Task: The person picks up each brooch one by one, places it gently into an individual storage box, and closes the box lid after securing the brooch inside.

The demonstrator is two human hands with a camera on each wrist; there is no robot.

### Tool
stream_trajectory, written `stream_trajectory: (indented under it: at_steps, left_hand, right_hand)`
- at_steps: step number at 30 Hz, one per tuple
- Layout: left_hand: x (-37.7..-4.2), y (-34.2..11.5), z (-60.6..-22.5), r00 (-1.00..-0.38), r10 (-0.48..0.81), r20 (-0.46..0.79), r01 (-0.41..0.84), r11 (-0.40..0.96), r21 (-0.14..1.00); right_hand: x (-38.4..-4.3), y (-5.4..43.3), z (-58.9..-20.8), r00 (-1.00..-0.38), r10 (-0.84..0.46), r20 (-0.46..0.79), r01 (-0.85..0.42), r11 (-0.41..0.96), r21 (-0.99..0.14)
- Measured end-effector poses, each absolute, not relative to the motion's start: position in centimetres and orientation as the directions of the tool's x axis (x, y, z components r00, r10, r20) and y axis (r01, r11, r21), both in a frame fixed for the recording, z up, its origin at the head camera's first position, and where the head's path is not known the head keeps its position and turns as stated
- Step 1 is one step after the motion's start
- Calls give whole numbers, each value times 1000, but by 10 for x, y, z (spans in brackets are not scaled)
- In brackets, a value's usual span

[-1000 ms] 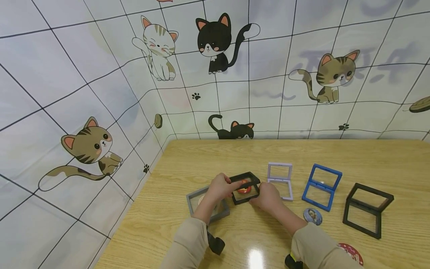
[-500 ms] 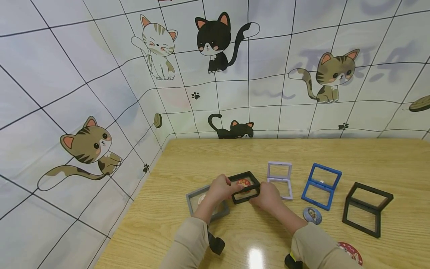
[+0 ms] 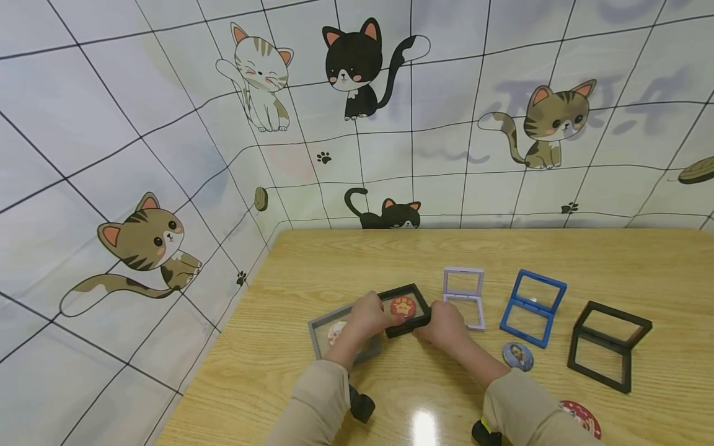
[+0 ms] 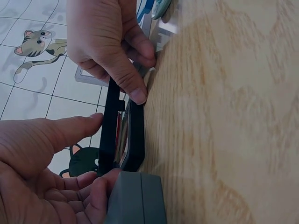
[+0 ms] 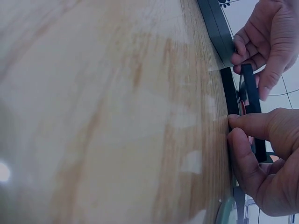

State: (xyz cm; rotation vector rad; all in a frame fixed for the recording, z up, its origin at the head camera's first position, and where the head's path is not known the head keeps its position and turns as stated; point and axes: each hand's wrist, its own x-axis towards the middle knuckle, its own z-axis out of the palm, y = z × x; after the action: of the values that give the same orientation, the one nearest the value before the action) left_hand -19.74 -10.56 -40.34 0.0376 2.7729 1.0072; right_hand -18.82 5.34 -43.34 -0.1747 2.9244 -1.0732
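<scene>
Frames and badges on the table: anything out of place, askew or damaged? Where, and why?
Nothing looks broken or spilled. The held black frame is slightly ajar: the left wrist view shows a gap between its halves. A blue badge and a red badge lie loose on the table, unlike the badge inside the gray frame.

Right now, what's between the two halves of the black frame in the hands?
A round red badge. The head view shows its face; the left wrist view shows a red edge inside the slightly open black frame.
</scene>
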Motion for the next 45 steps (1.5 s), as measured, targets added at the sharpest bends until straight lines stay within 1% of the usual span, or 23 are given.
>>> stream_trajectory:
  at_steps: [9,15,18,23,27,37,45]
  left_hand:
    - [-198,-98,-406,-990,72,-124,-11,826,564]
    - [-198,-94,-406,-994,84,-74,42,893,448]
    - [-198,-92,-405,-995,82,-64,49,909,414]
    - [-199,-89,-402,-995,65,-79,27,911,412]
    - [-199,-88,-402,-994,58,-92,18,923,385]
    - [-199,-86,-402,-992,103,-75,77,953,292]
    - [-200,-86,-403,-991,108,-73,79,943,323]
  right_hand:
    - [-190,54,-437,-995,-98,21,-87,752,-653]
    - [-191,54,-438,-995,-93,21,-84,747,-660]
    - [-191,54,-437,-996,-87,17,-76,739,-670]
    - [-191,53,-436,-996,-87,9,-70,734,-676]
    - [-190,52,-435,-996,-90,-2,-65,731,-679]
    - [-191,52,-434,-995,-96,-3,-68,723,-687]
    - [-191,52,-434,-995,-103,14,-86,732,-675]
